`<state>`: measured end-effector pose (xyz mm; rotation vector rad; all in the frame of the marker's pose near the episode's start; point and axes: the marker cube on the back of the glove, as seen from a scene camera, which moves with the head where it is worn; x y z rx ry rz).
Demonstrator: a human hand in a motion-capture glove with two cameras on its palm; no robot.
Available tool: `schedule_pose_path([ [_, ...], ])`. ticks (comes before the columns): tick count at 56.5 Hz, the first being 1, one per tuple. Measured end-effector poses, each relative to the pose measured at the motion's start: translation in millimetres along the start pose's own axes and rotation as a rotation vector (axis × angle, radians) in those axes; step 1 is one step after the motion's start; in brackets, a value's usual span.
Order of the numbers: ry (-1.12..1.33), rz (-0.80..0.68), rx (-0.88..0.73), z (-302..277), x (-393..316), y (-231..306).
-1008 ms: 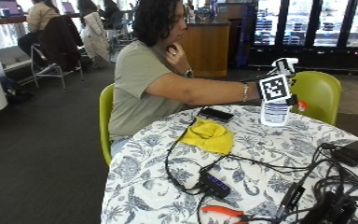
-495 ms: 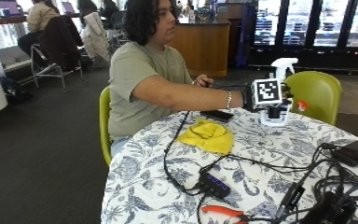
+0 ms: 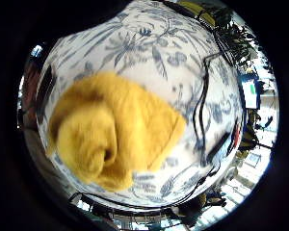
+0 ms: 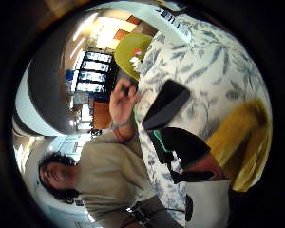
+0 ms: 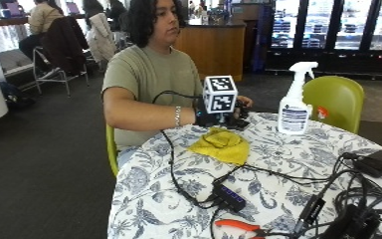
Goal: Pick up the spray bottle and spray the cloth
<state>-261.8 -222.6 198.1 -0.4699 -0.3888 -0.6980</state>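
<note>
The black-gloved right hand point(image 5: 212, 117) hovers just above the crumpled yellow cloth point(image 5: 221, 144), near the table's edge in front of the person, holding nothing; whether its fingers are straight or curled cannot be made out. The bare left hand point(image 5: 242, 103) is raised behind it. The white plastic spray bottle point(image 5: 295, 101) stands upright on the round floral-patterned tablecloth point(image 5: 277, 167), well apart from the hand, with open cloth between them. Black cables point(image 5: 178, 179) trail across the table's near side.
</note>
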Motion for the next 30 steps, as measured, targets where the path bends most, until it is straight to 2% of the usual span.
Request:
schedule_pose_path([
  [5,0.071,-0.018,0.029,-6.9,-9.1,46.5],
  [15,0.211,0.038,0.086,-18.5,-19.0,118.6],
  [22,0.211,0.052,0.132,-13.2,-29.4,156.1],
  [30,0.144,0.049,0.168,-4.6,-40.5,171.7],
])
